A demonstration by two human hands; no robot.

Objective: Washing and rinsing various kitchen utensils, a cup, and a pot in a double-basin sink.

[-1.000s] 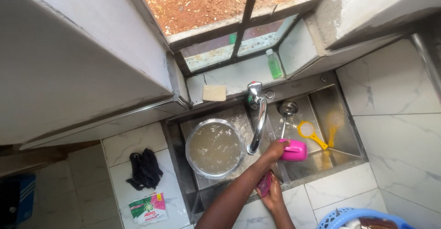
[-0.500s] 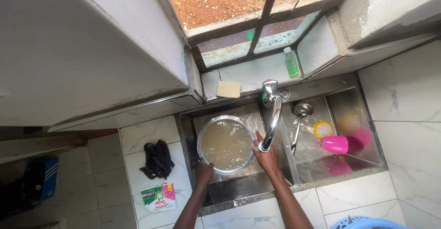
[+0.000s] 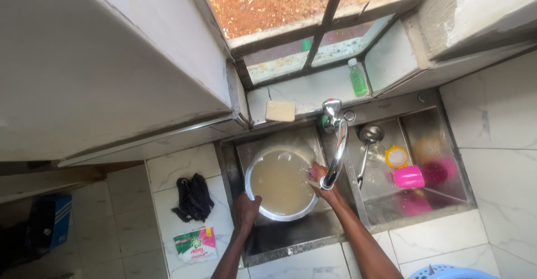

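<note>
A round metal basin (image 3: pixel 282 183) of murky water in the left sink bowl was gripped at its rim by the left hand (image 3: pixel 246 211) and right hand (image 3: pixel 323 183), with a white-green sachet (image 3: pixel 195 244) lying flat on the counter left.

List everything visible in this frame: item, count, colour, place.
basin: 1, metal, left sink bowl, full of murky water
tap: 1, chrome, between the bowls
ladle: 1, metal, right bowl
strainer: 1, yellow, right bowl
cup: 1, pink, right bowl, on its side
soap bar: 1, cream, sill
bottle: 1, green, sill
cloth: 1, black, counter
sachet: 1, green and white, counter
left hand: basin's near rim
right hand: basin's right rim, fingers on something pink
</note>
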